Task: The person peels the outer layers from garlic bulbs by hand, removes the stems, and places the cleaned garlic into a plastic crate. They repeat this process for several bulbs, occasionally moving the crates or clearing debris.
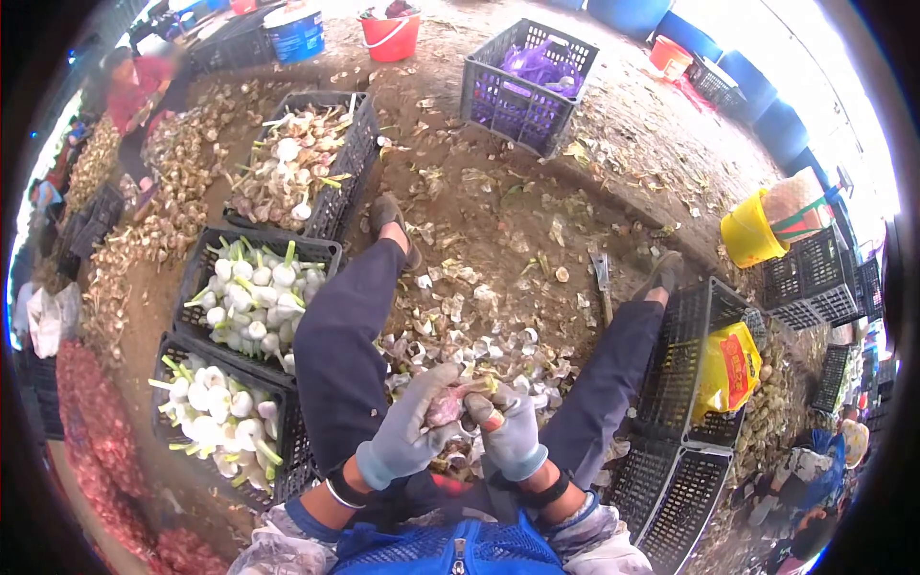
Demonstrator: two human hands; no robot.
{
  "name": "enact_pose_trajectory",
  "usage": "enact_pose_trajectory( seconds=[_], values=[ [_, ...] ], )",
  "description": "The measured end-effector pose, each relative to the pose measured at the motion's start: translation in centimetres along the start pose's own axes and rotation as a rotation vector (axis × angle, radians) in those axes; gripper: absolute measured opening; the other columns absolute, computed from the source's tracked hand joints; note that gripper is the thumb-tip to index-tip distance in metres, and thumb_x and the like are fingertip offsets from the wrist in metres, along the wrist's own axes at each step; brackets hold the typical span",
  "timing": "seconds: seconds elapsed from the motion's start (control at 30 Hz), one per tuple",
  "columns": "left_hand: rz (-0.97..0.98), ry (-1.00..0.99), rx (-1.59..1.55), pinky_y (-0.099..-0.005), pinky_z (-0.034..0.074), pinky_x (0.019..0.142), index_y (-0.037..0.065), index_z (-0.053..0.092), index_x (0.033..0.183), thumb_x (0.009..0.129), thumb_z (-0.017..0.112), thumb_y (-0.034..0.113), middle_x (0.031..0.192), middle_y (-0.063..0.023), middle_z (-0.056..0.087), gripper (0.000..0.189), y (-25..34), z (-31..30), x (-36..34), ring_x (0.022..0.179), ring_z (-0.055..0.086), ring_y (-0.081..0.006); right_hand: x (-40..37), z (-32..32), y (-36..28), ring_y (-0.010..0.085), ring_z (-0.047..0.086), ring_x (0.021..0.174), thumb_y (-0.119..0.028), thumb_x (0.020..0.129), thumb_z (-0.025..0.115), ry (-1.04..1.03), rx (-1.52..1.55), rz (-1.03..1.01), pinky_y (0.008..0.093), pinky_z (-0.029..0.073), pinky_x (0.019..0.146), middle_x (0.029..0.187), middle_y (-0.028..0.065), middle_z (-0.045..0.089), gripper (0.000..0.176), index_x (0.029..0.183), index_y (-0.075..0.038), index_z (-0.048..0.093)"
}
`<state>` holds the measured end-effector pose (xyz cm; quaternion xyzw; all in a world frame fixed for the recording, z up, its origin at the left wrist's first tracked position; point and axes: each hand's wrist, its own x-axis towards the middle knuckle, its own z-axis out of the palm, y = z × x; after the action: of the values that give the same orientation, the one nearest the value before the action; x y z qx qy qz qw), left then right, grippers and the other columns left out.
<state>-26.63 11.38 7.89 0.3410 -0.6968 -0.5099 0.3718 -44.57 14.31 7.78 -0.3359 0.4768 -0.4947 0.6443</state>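
Both hands wear grey gloves and meet between the knees. My left hand (412,426) is wrapped round a purplish garlic bulb (445,407), whose stem points to the right. Close beside it, my right hand (506,431) has its fingers bent at the stem side of the bulb; whatever lies between these fingers is too small to make out. Loose peels (479,350) cover the ground just beyond the hands. On the left, a black crate (331,251) and another nearer one (292,383) hold clean white garlic with green stems.
A crate of unpeeled garlic (359,144) stands farther back left. A tool (602,283) lies near my right foot. Black crates (671,383) and a yellow bag (728,369) are at the right. A purple-filled crate (522,115) stands ahead. Another person (139,91) is at the upper left.
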Motion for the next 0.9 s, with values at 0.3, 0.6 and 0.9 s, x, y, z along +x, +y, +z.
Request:
enact_pose_trajectory(
  seconds=[0.3, 0.6, 0.9],
  values=[
    [-0.553, -0.164, -1.251, -0.0322, 0.050, 0.066, -0.002, 0.038, 0.144, 0.096, 0.053, 0.041, 0.112, -0.0146, 0.062, 0.066, 1.3, 0.0, -1.2, 0.082, 0.063, -0.0233, -1.1, 0.6, 0.6, 0.0291, 0.066, 0.090, -0.004, 0.077, 0.075, 0.194, -0.692, -0.671, 0.0368, 0.053, 0.079, 0.096, 0.0124, 0.067, 0.018, 0.093, -0.004, 0.067],
    [-0.719, 0.202, -1.139, -0.0303, 0.050, 0.052, 0.006, 0.055, 0.125, 0.104, 0.022, 0.048, 0.099, -0.0089, 0.067, 0.056, 2.0, 0.5, -1.1, 0.070, 0.065, -0.0176, -2.4, 1.4, 1.1, 0.0223, 0.060, 0.101, -0.005, 0.090, 0.064, -0.066, -0.194, -0.220, 0.0319, 0.047, 0.090, 0.110, 0.0076, 0.059, 0.032, 0.122, 0.000, 0.060],
    [-0.535, 0.298, -0.925, -0.0347, 0.055, 0.082, 0.002, 0.047, 0.129, 0.104, 0.043, 0.033, 0.118, -0.0115, 0.059, 0.040, -0.9, 2.4, -2.9, 0.101, 0.062, -0.0200, -2.3, 1.3, 2.7, 0.0261, 0.071, 0.080, -0.004, 0.080, 0.074, 0.250, -0.514, -0.435, 0.0345, 0.055, 0.074, 0.093, 0.0149, 0.073, 0.023, 0.104, -0.002, 0.073]
  ],
)
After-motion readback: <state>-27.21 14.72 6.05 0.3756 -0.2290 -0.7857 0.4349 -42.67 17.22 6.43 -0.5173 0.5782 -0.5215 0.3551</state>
